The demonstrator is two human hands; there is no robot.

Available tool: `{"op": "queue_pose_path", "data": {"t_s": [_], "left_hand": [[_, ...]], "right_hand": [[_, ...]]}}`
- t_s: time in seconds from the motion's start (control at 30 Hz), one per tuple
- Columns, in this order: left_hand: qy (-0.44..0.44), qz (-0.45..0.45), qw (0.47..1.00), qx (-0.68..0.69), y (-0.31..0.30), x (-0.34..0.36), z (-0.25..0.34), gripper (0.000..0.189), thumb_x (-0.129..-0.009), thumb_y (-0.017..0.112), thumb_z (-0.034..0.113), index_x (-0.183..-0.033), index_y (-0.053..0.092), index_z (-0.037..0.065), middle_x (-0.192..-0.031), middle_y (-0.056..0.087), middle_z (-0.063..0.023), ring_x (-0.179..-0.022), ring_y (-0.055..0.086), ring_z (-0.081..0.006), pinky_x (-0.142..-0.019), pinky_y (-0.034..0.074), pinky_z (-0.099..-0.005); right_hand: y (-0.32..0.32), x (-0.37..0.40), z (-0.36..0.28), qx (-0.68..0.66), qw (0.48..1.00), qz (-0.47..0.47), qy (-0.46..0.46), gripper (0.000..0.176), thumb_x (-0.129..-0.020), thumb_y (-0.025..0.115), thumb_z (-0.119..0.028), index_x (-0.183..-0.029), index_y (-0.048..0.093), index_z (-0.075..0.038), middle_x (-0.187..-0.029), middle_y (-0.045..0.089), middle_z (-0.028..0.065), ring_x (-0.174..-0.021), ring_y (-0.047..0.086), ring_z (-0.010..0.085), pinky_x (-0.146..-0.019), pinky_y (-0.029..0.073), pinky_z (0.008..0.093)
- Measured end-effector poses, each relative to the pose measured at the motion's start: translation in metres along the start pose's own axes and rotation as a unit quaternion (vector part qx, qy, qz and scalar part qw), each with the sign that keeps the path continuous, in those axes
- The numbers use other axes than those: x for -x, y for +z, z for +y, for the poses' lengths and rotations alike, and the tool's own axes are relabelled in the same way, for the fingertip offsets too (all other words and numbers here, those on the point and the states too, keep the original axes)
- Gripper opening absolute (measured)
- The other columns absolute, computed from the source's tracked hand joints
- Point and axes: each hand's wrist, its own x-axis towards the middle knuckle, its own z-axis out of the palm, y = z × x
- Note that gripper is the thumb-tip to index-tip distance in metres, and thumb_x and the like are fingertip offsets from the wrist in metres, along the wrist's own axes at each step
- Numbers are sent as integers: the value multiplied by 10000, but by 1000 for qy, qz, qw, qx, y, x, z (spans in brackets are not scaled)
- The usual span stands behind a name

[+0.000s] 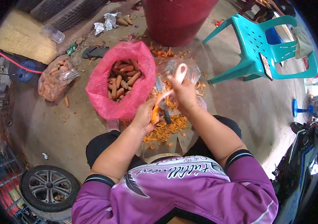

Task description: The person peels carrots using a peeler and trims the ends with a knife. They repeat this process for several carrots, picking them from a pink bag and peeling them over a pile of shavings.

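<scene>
My left hand [144, 117] is closed around an orange carrot [155, 114], its bared flesh bright. In my right hand [185, 95] is a pale pink peeler [181, 71]; its looped handle end sticks out above the fist and its head meets the carrot. A knife with a black handle [167, 117] lies beneath, between my hands. Orange peelings [168, 131] are heaped below them on the floor. Just left of my hands stands a pink woven sack [97, 87], its mouth rolled back, with many unpeeled carrots [123, 80] inside.
A clear plastic bag of carrots [56, 80] sits at the left. Behind the sack stands a large red tub [177, 22]. To the right are a teal plastic chair [254, 46] holding a phone [266, 66], and a motorcycle [301, 164]. A wheel [50, 187] lies lower left.
</scene>
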Motion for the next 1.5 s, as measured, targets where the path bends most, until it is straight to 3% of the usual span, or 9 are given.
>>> {"op": "queue_pose_path", "data": {"t_s": [0.23,0.37,0.57,0.73,0.9,1.07,1.13,1.2,1.5], "left_hand": [[24,35,998,37,12,5,-3,278,-858,422,305,-1002,509,84,-764,551,-28,-610,537,-128,-515,464,-264],[30,-15,999,-12,-10,-10,-13,255,-878,388,301,-992,505,105,-764,524,-34,-619,513,-115,-485,434,-236],[-53,-39,997,45,4,4,-6,261,-877,391,366,-983,478,144,-684,447,-1,-557,430,-110,-450,396,-227],[-1,15,1000,11,-4,-1,-5,340,-852,420,404,-977,518,104,-718,502,-11,-596,480,-101,-455,402,-222],[-3,46,999,17,6,3,-5,340,-829,470,398,-928,541,80,-712,523,-3,-576,507,-111,-443,424,-243],[-12,9,999,-30,-1,2,-10,318,-842,454,384,-935,514,85,-662,462,3,-523,455,-104,-425,385,-222],[-28,-23,999,-7,-1,2,-10,295,-855,436,357,-930,508,80,-648,454,-2,-525,455,-106,-429,385,-218],[-45,-56,997,26,2,5,-7,269,-876,408,315,-914,510,69,-636,461,-16,-539,474,-114,-442,402,-224],[20,54,998,17,14,10,1,255,-858,435,300,-936,518,71,-731,547,-29,-560,499,-112,-481,424,-233]], "right_hand": [[6,15,26,-11,995,-99,29,253,-744,616,-136,-876,436,-15,-627,495,20,-415,461,86,-330,375,209],[-1,-8,18,63,998,4,-4,230,-734,631,-147,-836,482,-5,-623,490,15,-424,456,86,-342,364,212],[-25,-56,16,-53,979,142,-135,244,-735,635,-192,-751,501,12,-628,520,49,-462,478,108,-379,385,232],[2,-3,7,-10,1000,-4,-10,232,-765,594,-191,-844,454,-23,-605,476,24,-415,458,107,-359,379,228],[8,21,16,-57,993,-100,41,196,-729,635,-159,-756,503,-17,-604,516,28,-427,497,102,-344,396,221],[-6,-13,15,60,998,18,19,312,-726,628,-191,-923,483,3,-634,494,25,-438,479,102,-356,383,220],[-19,-49,30,17,982,127,-137,292,-732,633,-204,-893,489,-8,-640,498,22,-456,486,109,-365,382,224],[-26,-54,13,-26,983,144,-108,261,-742,631,-208,-863,493,-22,-658,504,27,-487,494,114,-387,382,232],[11,17,12,-25,997,-73,18,218,-749,609,-154,-834,458,-21,-625,501,37,-426,474,105,-338,376,214]]}}
